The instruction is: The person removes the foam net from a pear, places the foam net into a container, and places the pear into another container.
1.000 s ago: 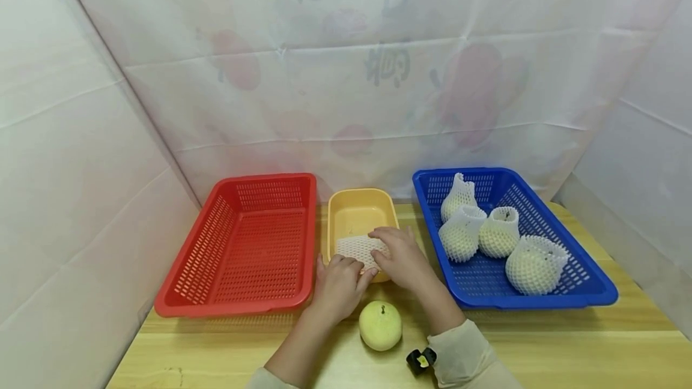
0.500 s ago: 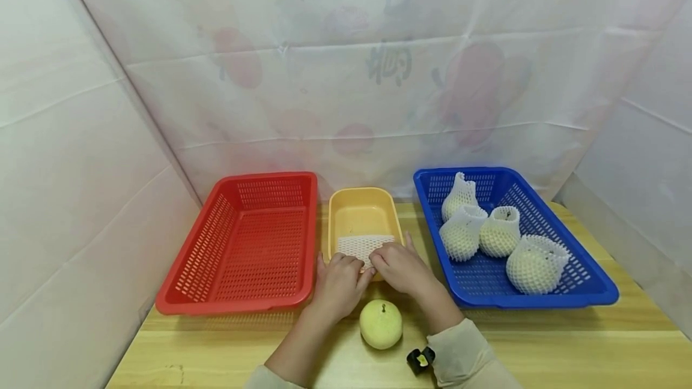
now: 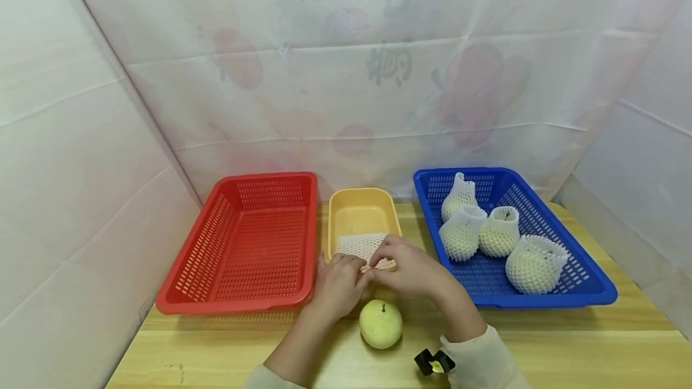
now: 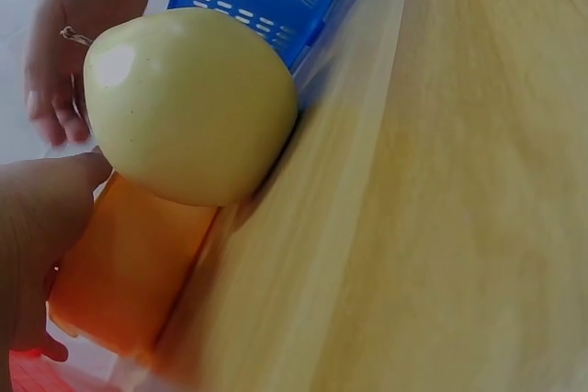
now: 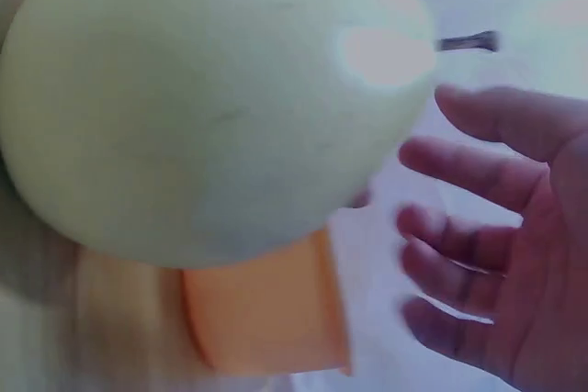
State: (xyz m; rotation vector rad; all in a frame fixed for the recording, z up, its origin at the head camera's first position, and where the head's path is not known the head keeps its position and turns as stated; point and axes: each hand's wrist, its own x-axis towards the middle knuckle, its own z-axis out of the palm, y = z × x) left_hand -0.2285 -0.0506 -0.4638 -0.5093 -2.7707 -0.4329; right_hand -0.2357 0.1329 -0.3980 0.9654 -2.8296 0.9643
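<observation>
A pale yellow-green pear stands stem up on the table, between my forearms. Beyond it, white foam net sleeves lie flat in the near part of a yellow tray. My left hand bends over the tray's near rim and holds the net's near edge by thumb and forefinger. Beside it, my right hand is at the net's right corner, thumb and forefinger apart. In the right wrist view its loosely bent fingers have nothing between them. The pear fills much of both wrist views.
A red basket stands left of the tray. On the right is a blue basket with several net-wrapped pears. A black device sits at my right sleeve. Behind everything hangs a white printed cloth.
My right hand first drew in toward the left thumb, then shifted nearer with its wrist moving right and its thumb and forefinger parting. The left hand and the pear stay put.
</observation>
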